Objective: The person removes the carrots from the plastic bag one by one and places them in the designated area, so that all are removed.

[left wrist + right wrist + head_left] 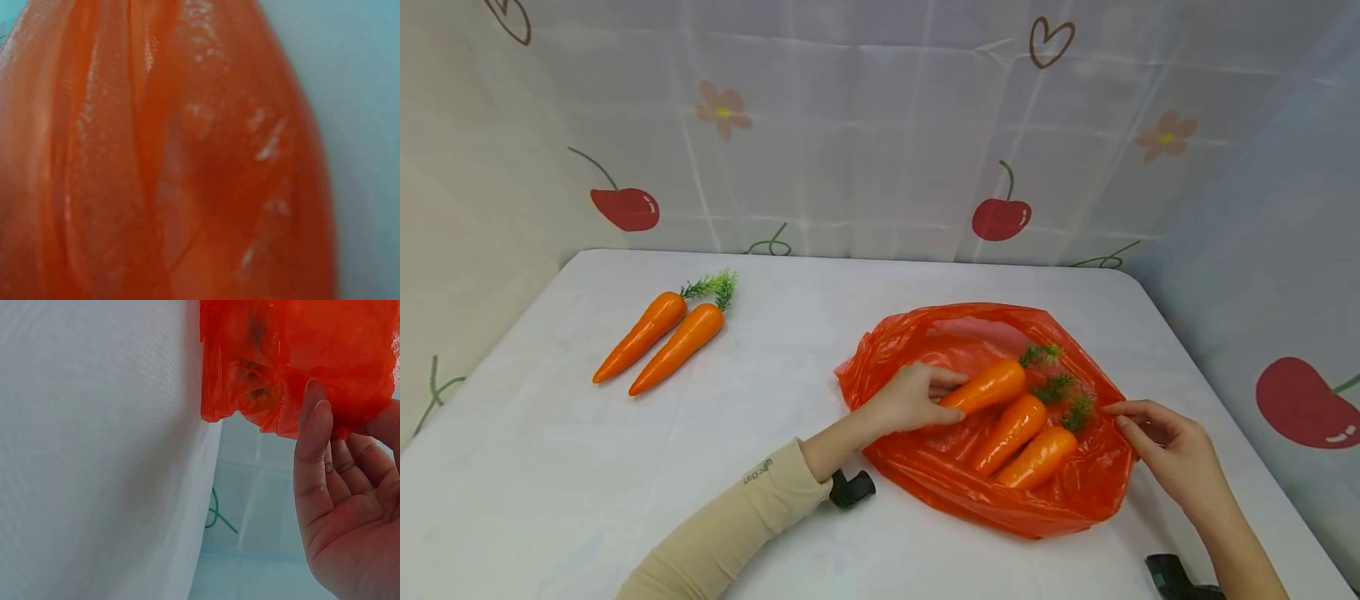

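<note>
A red plastic bag point(940, 492) lies on the table with its mouth open upward. Inside it, two carrots point(1013, 429) with green tops lie side by side. My left hand point(917, 398) reaches into the bag and grips a third carrot point(996, 383) near its narrow part, thumb on the near side. The bag's red film fills most of the left wrist view and hides that hand there. My right hand point(1168, 446) pinches the bag's right rim between thumb and fingers. In the right wrist view, this hand's fingers point(314, 462) touch the bag's outside.
Two more carrots point(677, 350) with leafy tops lie together at the table's left. A white cover lies over the table point(760, 333). Behind it hangs a pale curtain point(850, 150) printed with cherries and flowers. Black wrist cameras point(852, 490) sit at both wrists.
</note>
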A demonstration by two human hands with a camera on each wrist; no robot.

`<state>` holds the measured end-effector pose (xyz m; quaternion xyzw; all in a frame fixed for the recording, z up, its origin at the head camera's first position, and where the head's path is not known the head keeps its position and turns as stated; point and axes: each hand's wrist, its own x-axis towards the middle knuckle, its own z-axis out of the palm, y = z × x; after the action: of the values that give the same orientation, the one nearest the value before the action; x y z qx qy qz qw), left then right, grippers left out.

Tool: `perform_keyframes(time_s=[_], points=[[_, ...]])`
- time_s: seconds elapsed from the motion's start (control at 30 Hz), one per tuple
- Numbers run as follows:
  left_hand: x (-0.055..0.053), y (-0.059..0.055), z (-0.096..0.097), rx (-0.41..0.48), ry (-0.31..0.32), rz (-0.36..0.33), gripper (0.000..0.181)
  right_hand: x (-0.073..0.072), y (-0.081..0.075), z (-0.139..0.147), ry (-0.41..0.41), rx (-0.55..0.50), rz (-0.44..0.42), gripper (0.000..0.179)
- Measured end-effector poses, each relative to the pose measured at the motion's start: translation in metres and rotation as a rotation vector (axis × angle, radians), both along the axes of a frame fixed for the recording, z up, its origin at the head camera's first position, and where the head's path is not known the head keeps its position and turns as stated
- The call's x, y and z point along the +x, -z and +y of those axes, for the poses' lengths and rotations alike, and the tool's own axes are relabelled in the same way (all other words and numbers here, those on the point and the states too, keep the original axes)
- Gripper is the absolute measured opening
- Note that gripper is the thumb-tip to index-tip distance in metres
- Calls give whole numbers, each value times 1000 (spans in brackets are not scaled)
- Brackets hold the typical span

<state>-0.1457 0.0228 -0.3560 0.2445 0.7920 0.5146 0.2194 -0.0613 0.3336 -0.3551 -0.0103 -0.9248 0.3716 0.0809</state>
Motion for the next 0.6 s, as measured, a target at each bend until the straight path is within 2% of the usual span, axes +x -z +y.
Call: perform_keyframes(time_s=[0.2, 0.43, 0.6], points=[[-1, -7, -5, 56, -3, -7, 50, 0, 0, 0, 1, -2, 1, 22], [-1, -21, -13, 112, -20, 8, 51, 0, -1, 0, -5, 0, 4, 22], [-2, -31, -21, 136, -39, -13, 50, 0, 0, 2, -12, -18, 7, 22]])
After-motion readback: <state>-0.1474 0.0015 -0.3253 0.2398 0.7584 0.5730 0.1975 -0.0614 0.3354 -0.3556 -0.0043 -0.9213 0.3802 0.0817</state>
